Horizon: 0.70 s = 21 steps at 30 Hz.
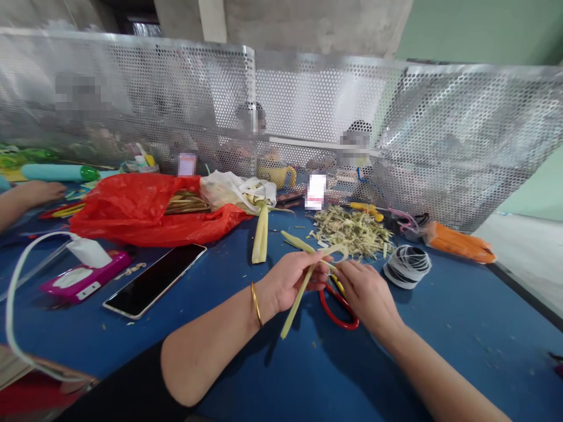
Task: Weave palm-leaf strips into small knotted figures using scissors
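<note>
Pinched in my left hand [294, 275] is a pale green leaf strip [295, 310], which looks like corn husk. One end hangs down below the fingers, and another part points up and to the left. My right hand [363, 293] is closed on the same strip, where it bends into a loop between the two hands. Red-handled scissors [338, 321] lie on the table just beneath my hands, partly hidden by them. Behind my hands is a heap of shredded trimmings [352, 231]. A wider pale husk piece [260, 237] rests to the left.
To the left are a red plastic bag [127, 205], a white bag [229, 190], a dark phone [156, 281] and a magenta power strip [92, 278] with its cable. A string spool [407, 267] and an orange packet [460, 243] sit right. Perforated metal screens [316, 99] stand behind. Another person's arm [26, 202] reaches in.
</note>
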Each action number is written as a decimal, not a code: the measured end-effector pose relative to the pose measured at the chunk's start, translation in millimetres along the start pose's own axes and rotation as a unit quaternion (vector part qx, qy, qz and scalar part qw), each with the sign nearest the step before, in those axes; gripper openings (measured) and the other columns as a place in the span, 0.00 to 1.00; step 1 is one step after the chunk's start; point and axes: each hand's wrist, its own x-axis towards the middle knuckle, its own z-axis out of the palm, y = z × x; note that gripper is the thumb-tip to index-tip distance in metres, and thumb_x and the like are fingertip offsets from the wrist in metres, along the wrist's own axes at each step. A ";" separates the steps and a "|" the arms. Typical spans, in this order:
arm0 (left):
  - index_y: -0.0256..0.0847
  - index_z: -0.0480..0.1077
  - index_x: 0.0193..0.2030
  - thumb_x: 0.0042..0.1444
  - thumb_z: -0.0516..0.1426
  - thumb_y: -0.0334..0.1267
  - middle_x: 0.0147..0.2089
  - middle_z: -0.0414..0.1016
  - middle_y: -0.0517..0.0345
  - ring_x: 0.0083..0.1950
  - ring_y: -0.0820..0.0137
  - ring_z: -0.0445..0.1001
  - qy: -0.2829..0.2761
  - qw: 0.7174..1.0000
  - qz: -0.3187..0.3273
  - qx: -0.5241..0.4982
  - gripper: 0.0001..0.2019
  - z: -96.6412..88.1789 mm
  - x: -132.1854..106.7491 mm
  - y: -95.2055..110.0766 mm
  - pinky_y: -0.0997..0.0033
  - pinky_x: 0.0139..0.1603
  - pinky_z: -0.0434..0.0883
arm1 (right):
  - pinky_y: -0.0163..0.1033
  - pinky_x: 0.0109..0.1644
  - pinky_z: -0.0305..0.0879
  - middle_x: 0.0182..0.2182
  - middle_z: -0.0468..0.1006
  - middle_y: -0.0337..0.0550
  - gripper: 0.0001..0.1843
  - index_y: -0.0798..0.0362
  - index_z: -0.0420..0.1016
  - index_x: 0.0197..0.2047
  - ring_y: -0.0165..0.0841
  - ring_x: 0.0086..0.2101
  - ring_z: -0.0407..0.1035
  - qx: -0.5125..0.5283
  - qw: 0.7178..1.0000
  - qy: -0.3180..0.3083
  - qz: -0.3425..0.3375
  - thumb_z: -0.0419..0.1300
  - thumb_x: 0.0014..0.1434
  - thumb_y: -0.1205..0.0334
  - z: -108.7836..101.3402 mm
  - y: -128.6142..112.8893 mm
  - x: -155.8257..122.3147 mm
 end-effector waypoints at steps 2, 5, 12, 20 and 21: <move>0.33 0.74 0.35 0.57 0.58 0.36 0.24 0.72 0.60 0.22 0.78 0.70 0.018 0.999 0.019 0.045 0.07 -0.5 1.8 -1.4 0.78 0.22 0.67 | 0.37 0.34 0.53 0.26 0.72 0.41 0.17 0.52 0.70 0.30 0.31 0.27 0.65 -0.043 0.999 0.018 -0.005 0.46 0.68 0.60 -3.1 -1.4 -1.3; 0.33 0.73 0.32 0.55 0.59 0.36 0.26 0.74 0.57 0.22 0.78 0.69 0.060 0.986 0.073 0.136 0.07 -1.2 4.1 -3.5 0.79 0.19 0.63 | 0.37 0.28 0.47 0.24 0.70 0.40 0.17 0.53 0.68 0.28 0.29 0.23 0.61 -0.093 0.995 0.022 -0.022 0.47 0.66 0.62 -8.0 -4.1 -4.4; 0.33 0.74 0.27 0.53 0.59 0.36 0.27 0.76 0.54 0.20 0.78 0.67 0.117 0.962 0.125 0.212 0.08 -0.9 7.5 -11.4 0.80 0.15 0.56 | 0.35 0.26 0.44 0.21 0.66 0.37 0.18 0.53 0.64 0.25 0.27 0.21 0.59 0.007 1.000 0.013 0.001 0.45 0.66 0.61 -15.6 -26.2 -9.7; 0.32 0.74 0.29 0.53 0.60 0.41 0.34 0.77 0.50 0.20 0.82 0.63 0.058 0.990 0.069 0.112 0.12 -3.1 8.7 -1.5 0.82 0.15 0.52 | 0.33 0.24 0.44 0.17 0.62 0.34 0.21 0.52 0.58 0.22 0.27 0.20 0.53 0.159 0.974 -0.010 0.163 0.47 0.64 0.54 -8.1 -29.4 -9.1; 0.32 0.74 0.30 0.53 0.60 0.40 0.35 0.77 0.50 0.20 0.83 0.63 0.044 0.994 0.052 0.089 0.11 -3.3 7.9 1.7 0.83 0.15 0.52 | 0.33 0.24 0.44 0.17 0.62 0.34 0.21 0.52 0.59 0.21 0.27 0.20 0.54 0.164 0.971 -0.008 0.175 0.47 0.64 0.53 -8.4 -27.5 -8.6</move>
